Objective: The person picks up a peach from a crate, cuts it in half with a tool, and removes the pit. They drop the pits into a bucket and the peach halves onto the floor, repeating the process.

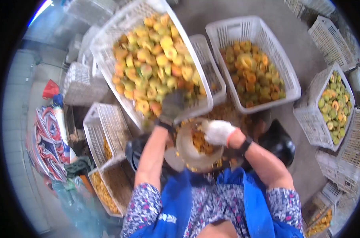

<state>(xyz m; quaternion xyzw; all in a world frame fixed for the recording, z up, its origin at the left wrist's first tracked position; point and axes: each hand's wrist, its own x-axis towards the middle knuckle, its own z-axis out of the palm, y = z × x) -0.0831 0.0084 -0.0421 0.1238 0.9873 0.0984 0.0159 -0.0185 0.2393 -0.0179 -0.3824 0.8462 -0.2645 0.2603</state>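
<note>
My left hand (172, 106), in a dark glove, reaches over the near end of a large white crate (205, 104) and touches the peach halves (154, 59) heaped in it. Motion blur and the dark glove hide how its fingers lie. My right hand (219, 133), in a white glove, is closed above the right side of a pale round bucket (182, 142) between my legs. What its fingers hold, if anything, I cannot make out. Small orange-brown pieces (199, 144), which look like peach pits, lie inside the bucket.
A second white crate (289, 89) of darker peach halves stands to the right of the first. Farther right is another fruit-filled crate (307, 119), near stacked crates (331, 43). At left are crates (93, 126) with yellow pieces and a striped cloth bundle (49, 139).
</note>
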